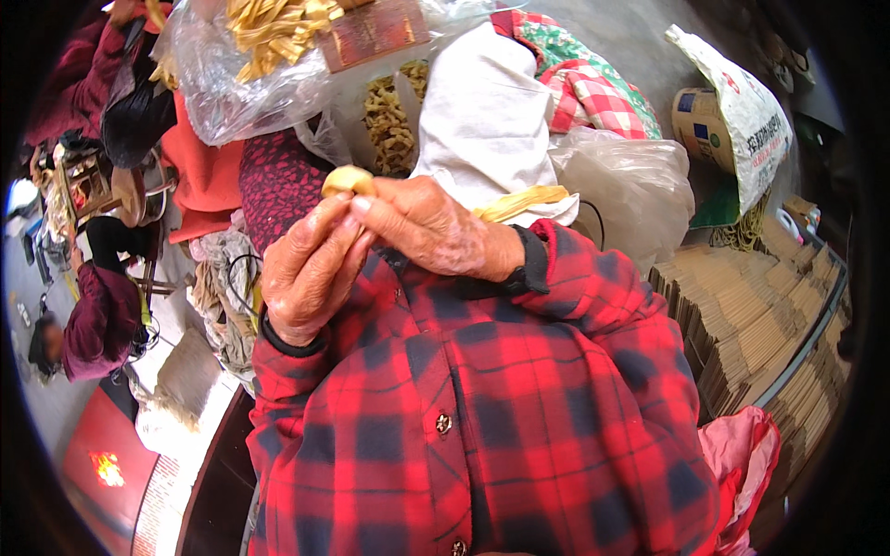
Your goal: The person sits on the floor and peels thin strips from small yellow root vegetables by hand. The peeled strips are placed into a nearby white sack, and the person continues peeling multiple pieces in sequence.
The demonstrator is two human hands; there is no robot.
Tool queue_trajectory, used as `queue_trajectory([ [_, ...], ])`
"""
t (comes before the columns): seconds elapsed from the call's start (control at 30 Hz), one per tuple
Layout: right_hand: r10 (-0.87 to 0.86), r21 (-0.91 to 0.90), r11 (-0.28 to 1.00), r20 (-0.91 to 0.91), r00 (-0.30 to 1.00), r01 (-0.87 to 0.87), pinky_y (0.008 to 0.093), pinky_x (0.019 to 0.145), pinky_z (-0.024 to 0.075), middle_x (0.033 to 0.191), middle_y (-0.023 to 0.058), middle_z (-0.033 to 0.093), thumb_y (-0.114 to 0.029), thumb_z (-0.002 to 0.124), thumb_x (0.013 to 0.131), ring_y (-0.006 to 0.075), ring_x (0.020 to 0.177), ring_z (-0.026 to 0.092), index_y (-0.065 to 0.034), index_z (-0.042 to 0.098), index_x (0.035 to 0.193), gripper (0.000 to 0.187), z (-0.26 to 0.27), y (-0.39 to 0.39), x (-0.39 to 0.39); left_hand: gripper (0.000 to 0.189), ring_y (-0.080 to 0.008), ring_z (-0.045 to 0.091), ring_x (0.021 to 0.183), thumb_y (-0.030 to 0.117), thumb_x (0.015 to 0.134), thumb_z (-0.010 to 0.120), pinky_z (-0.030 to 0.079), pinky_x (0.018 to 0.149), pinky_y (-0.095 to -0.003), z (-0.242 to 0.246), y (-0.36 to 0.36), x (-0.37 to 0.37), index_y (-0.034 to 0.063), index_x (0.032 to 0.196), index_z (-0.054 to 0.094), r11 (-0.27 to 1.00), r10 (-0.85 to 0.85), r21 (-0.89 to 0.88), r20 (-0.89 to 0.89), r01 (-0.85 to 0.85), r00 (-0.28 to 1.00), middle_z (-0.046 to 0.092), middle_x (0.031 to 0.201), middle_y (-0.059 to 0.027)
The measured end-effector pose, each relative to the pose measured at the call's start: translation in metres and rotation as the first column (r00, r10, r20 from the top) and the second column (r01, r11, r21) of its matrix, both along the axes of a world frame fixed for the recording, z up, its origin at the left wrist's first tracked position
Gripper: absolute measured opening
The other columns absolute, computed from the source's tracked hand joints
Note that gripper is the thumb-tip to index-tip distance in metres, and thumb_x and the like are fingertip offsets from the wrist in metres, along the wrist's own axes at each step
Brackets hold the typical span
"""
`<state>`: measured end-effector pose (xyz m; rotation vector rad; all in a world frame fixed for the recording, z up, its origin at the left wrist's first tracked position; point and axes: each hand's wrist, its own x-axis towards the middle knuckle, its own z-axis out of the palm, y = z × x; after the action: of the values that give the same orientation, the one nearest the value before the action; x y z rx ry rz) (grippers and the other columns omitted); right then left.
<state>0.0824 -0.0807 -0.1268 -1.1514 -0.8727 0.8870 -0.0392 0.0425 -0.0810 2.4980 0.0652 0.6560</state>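
A yellow strip, looped into a small ring (348,181), is pinched at the fingertips of both hands in front of the chest. It looks like bean curd skin, but I cannot be sure. My left hand (306,271) grips it from below with bunched fingers. From the right, my right hand (431,229) holds it between thumb and forefinger; its fingers hide part of the loop. Another yellow strip (521,203) lies on the white cloth (483,104) just beyond my right wrist. Ahead of the hands, small yellow-brown knotted pieces (393,118) fill a plastic-lined container.
A clear plastic bag (229,83) carries loose yellow strips (271,31) and a reddish-brown wooden board (375,35). Stacked flat cardboard (751,306) and a white woven sack (754,125) stand at right. Co-workers in dark red sleeves (104,320) sit at left.
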Motion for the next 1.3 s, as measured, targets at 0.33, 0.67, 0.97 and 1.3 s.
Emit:
queue_trajectory([
  [0.33, 0.089, -0.143, 0.985, -0.027, 0.996, -0.092, 0.037, 0.052, 0.042, 0.068, 0.0146, 0.054, -0.017, 0.046, 0.098, 0.032, 0.059, 0.055, 0.0022, 0.052, 0.096, 0.02, 0.008, -0.005, 0.011, 0.031, -0.0179, 0.061, 0.101, 0.0, 0.085, 0.065, 0.05, 0.089, -0.0293, -0.022, 0.004, -0.005, -0.003, 0.115, 0.058, -0.139, 0.167, -0.98, -0.162, -0.14, 0.973, 0.062, 0.11, -0.0114],
  [0.67, 0.1, -0.052, 0.995, 0.312, 0.945, -0.088, 0.0449, 0.051, 0.0426, 0.066, 0.0209, 0.052, -0.011, 0.05, 0.095, 0.0407, 0.059, 0.056, 0.0009, 0.049, 0.091, 0.013, 0.002, 0.002, -0.003, 0.018, -0.017, 0.062, 0.101, 0.001, 0.09, 0.061, 0.05, 0.088, -0.0276, -0.029, -0.006, 0.001, -0.0055, 0.105, 0.066, -0.1, 0.159, -0.987, -0.142, -0.128, 0.977, 0.063, 0.117, -0.0146],
  [0.97, 0.118, -0.104, 0.991, 0.315, 0.942, -0.089, 0.0419, 0.049, 0.0424, 0.072, 0.0185, 0.051, -0.009, 0.05, 0.093, 0.0351, 0.059, 0.057, 0.002, 0.051, 0.093, 0.011, 0.012, -0.004, 0.002, 0.027, -0.0152, 0.057, 0.107, 0.003, 0.09, 0.062, 0.047, 0.09, -0.0275, -0.016, -0.017, -0.007, -0.0065, 0.114, 0.062, -0.056, 0.052, -0.995, -0.087, -0.084, 0.995, 0.056, 0.128, -0.0133],
  [1.3, 0.035, 0.036, 0.996, 0.657, 0.753, -0.079, 0.0395, 0.045, 0.0419, 0.078, 0.016, 0.045, -0.002, 0.056, 0.082, 0.0298, 0.054, 0.052, 0.0028, 0.051, 0.092, 0.012, 0.005, -0.002, -0.006, 0.018, -0.015, 0.058, 0.106, 0.0, 0.092, 0.059, 0.048, 0.085, -0.0259, -0.017, -0.017, -0.01, -0.0046, 0.107, 0.066, 0.054, 0.174, -0.991, -0.114, -0.125, 0.978, 0.055, 0.129, -0.0135],
])
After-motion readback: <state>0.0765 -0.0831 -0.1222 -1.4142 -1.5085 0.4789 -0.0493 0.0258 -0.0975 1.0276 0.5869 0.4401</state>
